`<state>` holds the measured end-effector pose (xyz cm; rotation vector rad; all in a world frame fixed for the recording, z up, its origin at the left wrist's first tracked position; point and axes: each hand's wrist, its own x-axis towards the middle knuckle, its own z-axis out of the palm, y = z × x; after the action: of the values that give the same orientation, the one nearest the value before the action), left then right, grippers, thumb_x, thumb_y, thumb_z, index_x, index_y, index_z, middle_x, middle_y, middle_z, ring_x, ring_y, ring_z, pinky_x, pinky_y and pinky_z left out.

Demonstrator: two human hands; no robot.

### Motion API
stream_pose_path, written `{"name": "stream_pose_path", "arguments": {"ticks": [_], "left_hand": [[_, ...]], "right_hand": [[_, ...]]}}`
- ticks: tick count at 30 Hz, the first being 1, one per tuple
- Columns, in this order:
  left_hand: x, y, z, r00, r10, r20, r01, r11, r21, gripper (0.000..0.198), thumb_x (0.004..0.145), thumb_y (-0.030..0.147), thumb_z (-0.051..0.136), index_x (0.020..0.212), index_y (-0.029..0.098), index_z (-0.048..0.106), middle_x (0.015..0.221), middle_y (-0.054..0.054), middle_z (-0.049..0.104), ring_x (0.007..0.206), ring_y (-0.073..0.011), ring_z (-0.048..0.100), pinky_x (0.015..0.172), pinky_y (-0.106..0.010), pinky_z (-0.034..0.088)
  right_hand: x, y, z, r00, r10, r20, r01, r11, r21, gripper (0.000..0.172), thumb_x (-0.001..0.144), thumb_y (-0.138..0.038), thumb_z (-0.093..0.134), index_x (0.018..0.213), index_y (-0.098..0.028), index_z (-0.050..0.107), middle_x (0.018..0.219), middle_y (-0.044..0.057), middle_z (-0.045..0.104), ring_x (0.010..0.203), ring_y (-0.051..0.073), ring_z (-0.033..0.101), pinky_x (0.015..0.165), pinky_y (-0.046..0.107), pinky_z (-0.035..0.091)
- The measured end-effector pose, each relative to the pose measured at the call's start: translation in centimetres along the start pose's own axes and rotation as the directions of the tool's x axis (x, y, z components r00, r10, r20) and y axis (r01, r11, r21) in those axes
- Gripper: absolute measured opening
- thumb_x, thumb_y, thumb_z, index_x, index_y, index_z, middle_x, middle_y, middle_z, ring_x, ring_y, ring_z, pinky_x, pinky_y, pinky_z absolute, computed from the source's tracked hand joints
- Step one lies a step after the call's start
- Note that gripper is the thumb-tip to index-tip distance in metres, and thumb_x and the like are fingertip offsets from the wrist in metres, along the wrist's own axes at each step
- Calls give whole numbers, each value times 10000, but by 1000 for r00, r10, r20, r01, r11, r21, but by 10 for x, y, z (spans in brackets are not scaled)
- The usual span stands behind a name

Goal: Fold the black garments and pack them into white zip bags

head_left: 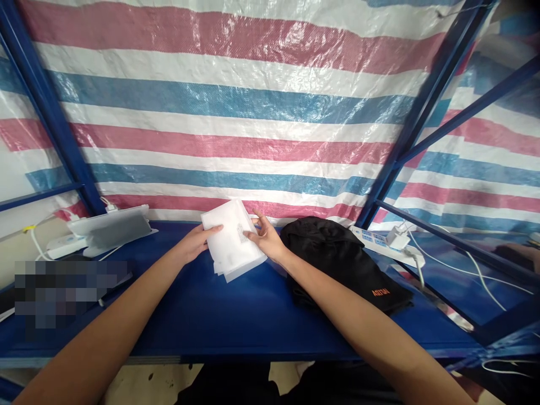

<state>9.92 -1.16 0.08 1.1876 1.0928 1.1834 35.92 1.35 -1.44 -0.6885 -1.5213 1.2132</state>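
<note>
Sheeting [236,101] striped red, white and blue hangs as the backdrop, wrinkled and shiny. Blue metal posts [48,107] slant up at both sides, and a blue tabletop [202,320] spreads below. Black clothing [333,264] lies bunched on its right half, just beside the right forearm. Toward the back left, a grey pouch [120,228] leans upright. A white packet [230,239] is tilted between the two hands, over the middle of the tabletop toward its back edge; whether its lower edge touches the surface is unclear. At the back right, a white power strip [371,239] lies beside the clothing. The left hand [196,243] is clamped on the packet's left edge, thumb on the face. The right hand [270,242] has its thumb on the face and its forefinger spread apart beyond the right edge; whether it grips cannot be told. A white charger [397,237] sits plugged into the strip. Orange lettering [380,292] marks the clothing. Small grey print [241,232] shows on the packet near the right thumb.
</note>
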Motion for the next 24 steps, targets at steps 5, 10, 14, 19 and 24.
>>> {"name": "stream_pose_path", "arguments": {"ticks": [5,10,14,19,24], "left_hand": [[-4,6,23,966,189,-177,-218,962,-167,665,683,503,1020,1199,144,799,1249,-180,811,1122,-375,784,944,-461,648],[-6,15,34,852,432,-295,-497,845,-199,671,778,509,963,1323,176,757,1386,-142,768,1318,-349,710,1089,-437,602],[-9,8,35,912,359,-201,-387,913,-130,733,752,536,973,1339,158,750,1367,-152,776,1317,-377,710,1095,-465,606],[-9,-4,39,969,238,-62,-240,970,-40,741,734,567,975,1295,133,762,1309,-176,795,1230,-400,749,1011,-485,636],[-9,-1,34,969,223,108,-220,975,-38,698,807,557,933,1362,180,741,1379,-151,770,1268,-360,734,1071,-472,603]], "right_hand": [[-2,-3,4,994,106,20,-106,994,32,1095,716,-439,1006,1642,-313,435,1425,93,680,1193,289,737,962,426,659],[-3,4,7,996,52,69,-49,998,-43,517,875,-606,835,1198,-220,715,1172,57,797,1053,269,763,975,416,626],[-3,6,7,999,16,32,-12,993,-121,564,840,-562,883,1251,-233,683,1266,65,786,1156,282,746,1011,414,615],[-5,8,3,995,96,40,-89,985,-145,627,796,-604,906,1271,-234,729,1273,75,806,1151,324,764,1014,477,622],[1,5,-1,996,66,-64,-62,996,64,634,750,-614,927,1226,-234,747,1218,65,828,1072,305,787,972,456,640]]}}
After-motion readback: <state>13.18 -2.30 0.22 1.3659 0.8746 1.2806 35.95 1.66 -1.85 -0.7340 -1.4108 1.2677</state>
